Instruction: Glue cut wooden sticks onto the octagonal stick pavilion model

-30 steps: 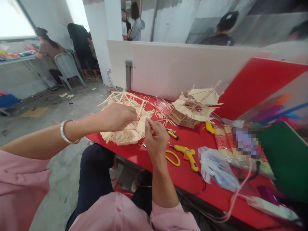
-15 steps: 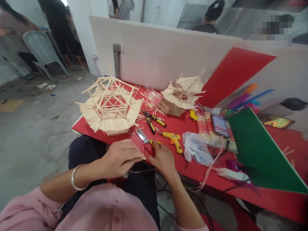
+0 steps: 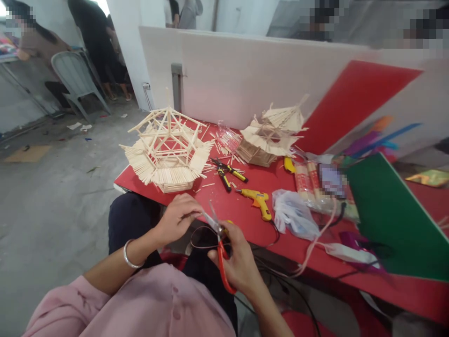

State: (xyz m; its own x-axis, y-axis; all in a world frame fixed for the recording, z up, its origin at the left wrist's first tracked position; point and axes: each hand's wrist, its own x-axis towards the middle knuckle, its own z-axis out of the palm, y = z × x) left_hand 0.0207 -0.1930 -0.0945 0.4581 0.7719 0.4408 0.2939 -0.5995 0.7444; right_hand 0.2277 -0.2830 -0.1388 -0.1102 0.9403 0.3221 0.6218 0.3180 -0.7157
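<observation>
In my right hand is a pair of scissors with red and yellow handles, its blades parted and pointing up and left. My left hand is closed in a pinch just left of the blades; whatever thin piece it holds is too small to make out. Beyond it on the table's left end stands a pagoda-like model of pale wooden sticks, its upper roof a bare frame. A second stick model sits farther back to the right.
On the red table lie yellow-black pliers, a yellow glue gun, a white plastic bag and packs of sticks. A green board leans at right. Loose sticks are scattered about. Cables hang below the edge.
My right hand has picked the scissors up off the table and brought them over my lap, blades now apart. My left hand has moved slightly up, beside the blades. The view has shifted a little.
</observation>
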